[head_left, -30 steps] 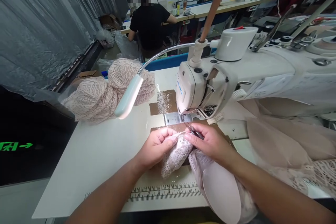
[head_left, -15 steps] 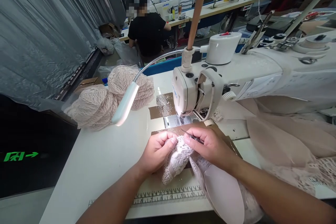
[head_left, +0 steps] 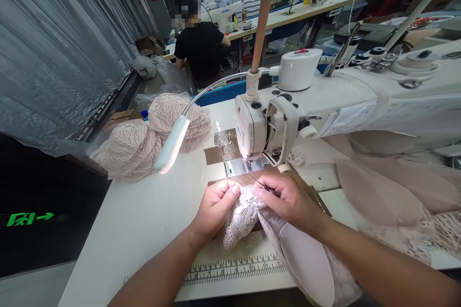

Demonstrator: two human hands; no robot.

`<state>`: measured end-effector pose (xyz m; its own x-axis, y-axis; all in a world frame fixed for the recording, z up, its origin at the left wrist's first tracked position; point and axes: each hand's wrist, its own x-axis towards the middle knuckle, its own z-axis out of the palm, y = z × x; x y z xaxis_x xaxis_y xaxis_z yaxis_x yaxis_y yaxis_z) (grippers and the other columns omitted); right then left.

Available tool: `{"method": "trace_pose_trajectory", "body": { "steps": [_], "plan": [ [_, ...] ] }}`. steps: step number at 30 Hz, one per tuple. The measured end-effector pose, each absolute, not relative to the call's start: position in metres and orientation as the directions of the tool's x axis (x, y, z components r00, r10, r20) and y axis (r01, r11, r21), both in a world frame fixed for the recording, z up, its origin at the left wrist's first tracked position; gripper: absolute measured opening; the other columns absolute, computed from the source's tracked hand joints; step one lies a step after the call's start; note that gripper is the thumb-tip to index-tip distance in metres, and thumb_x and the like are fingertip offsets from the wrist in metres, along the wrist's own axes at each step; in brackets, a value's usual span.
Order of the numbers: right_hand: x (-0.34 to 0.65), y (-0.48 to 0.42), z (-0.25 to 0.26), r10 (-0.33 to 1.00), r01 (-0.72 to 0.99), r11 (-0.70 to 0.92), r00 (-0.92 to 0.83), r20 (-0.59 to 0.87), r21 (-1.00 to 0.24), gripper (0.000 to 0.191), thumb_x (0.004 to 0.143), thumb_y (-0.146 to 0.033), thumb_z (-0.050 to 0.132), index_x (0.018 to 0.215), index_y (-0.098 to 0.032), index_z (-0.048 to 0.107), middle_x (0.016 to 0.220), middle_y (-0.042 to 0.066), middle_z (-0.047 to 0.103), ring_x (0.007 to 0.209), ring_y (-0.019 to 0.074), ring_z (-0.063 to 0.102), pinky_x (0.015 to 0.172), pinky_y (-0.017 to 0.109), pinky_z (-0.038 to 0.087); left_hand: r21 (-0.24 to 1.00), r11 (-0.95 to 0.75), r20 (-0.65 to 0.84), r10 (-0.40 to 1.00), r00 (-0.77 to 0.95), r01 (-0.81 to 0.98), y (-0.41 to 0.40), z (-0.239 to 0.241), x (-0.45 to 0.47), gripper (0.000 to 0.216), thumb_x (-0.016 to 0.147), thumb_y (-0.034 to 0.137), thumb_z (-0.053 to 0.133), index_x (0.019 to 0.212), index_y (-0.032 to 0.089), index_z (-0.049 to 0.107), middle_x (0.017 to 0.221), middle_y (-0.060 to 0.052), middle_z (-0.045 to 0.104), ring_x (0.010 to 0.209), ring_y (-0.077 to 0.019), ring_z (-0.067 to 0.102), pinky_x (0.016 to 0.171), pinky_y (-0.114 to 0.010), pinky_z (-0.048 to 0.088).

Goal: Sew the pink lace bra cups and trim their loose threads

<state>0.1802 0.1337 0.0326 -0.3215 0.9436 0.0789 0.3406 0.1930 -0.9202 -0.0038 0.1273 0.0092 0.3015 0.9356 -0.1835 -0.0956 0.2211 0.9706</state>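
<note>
Workshop floor on my feed: plastic sheeting down the left wall, rows of machines at the far end, and a person in a black shirt [head_left: 201,50] seated at a far counter with their back to me. Nearer, the white counter [head_left: 137,220] fills the frame, with a printed ruler [head_left: 234,268] along its near edge. The sewing machine [head_left: 324,100] stretches in from the right, its head over the needle plate [head_left: 237,167]. Beige fabric [head_left: 378,192] is heaped to the right under the machine arm, and a lace pile [head_left: 144,139] sits far left, with the gooseneck lamp [head_left: 172,145] hanging just in front of it.

Now the hands, both just near of the needle plate. A padded cup [head_left: 306,264] hangs off the near edge below the right forearm. The left hand [head_left: 216,206] has its grip pinched closed on the lace piece [head_left: 242,211], thumb pressed to fingertips [head_left: 234,191]. The right hand [head_left: 288,201] has its grip clamped on a thin dark tool [head_left: 264,186]; snips or tweezers, I cannot tell which.

Here's the relation I'm watching: the lace piece lies bunched between the two grips, touching both, its long axis running from the fingertips at the far end down toward the ruler at near left. The dark tool lies across that axis, its point aimed far-left toward the left grip and sitting just right of it, right over the lace's top edge.
</note>
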Motion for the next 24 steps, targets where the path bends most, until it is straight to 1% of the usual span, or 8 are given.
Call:
{"method": "trace_pose_trajectory", "body": {
  "steps": [4,9,16,18,21,24],
  "plan": [
    [0.1803,0.1351,0.0298,0.946,0.359,0.156,-0.324,0.034,-0.920,0.031,0.084,-0.028,0.045,0.056,-0.020,0.034,0.057,-0.004,0.035,0.055,0.0102,0.034,0.052,0.025,0.028,0.962,0.261,-0.218,0.912,0.349,-0.079,0.1290,0.0092,-0.0060,0.025,0.085,0.037,0.057,0.081,0.012,0.059,0.069,0.000,0.053,0.061,-0.0087,0.044,0.056,-0.020,0.036],
    [0.1807,0.1361,0.0296,0.949,0.344,0.167,-0.311,0.056,-0.924,0.032,0.085,-0.028,0.045,0.056,-0.020,0.032,0.057,-0.003,0.033,0.056,0.0106,0.032,0.051,0.026,0.027,0.950,0.302,-0.258,0.903,0.344,-0.080,0.1306,0.0090,-0.0079,0.027,0.083,0.039,0.059,0.082,0.012,0.060,0.069,-0.001,0.055,0.062,-0.0098,0.046,0.058,-0.021,0.037],
    [0.1814,0.1355,0.0291,0.949,0.314,0.131,-0.314,0.028,-0.940,0.031,0.087,-0.031,0.044,0.059,-0.020,0.037,0.059,-0.003,0.036,0.057,0.0115,0.036,0.053,0.026,0.030,0.950,0.302,-0.258,0.902,0.346,-0.079,0.1303,0.0102,-0.0085,0.026,0.083,0.038,0.059,0.081,0.012,0.060,0.069,-0.001,0.056,0.061,-0.0092,0.047,0.058,-0.021,0.037],
    [0.1815,0.1354,0.0289,0.950,0.323,0.132,-0.310,0.027,-0.937,0.030,0.087,-0.031,0.045,0.060,-0.020,0.040,0.060,-0.003,0.039,0.058,0.0118,0.038,0.054,0.025,0.031,0.952,0.298,-0.253,0.902,0.351,-0.078,0.1303,0.0106,-0.0089,0.026,0.084,0.038,0.059,0.081,0.012,0.060,0.069,-0.001,0.056,0.062,-0.0095,0.047,0.059,-0.021,0.037],
    [0.1816,0.1355,0.0288,0.946,0.335,0.153,-0.322,0.040,-0.930,0.023,0.086,-0.030,0.047,0.066,-0.019,0.051,0.064,-0.002,0.049,0.062,0.0132,0.045,0.058,0.026,0.036,0.953,0.295,-0.252,0.902,0.349,-0.075,0.1303,0.0107,-0.0092,0.026,0.083,0.038,0.059,0.082,0.012,0.061,0.070,-0.001,0.057,0.063,-0.0103,0.048,0.060,-0.022,0.038],
    [0.1817,0.1358,0.0281,0.939,0.345,0.181,-0.339,0.058,-0.921,0.020,0.086,-0.029,0.048,0.071,-0.019,0.057,0.069,-0.001,0.056,0.067,0.0145,0.051,0.062,0.026,0.040,0.954,0.293,-0.252,0.905,0.344,-0.071,0.1303,0.0109,-0.0094,0.026,0.083,0.039,0.059,0.082,0.013,0.061,0.071,-0.002,0.058,0.064,-0.0114,0.049,0.061,-0.023,0.039]
  ]
}}
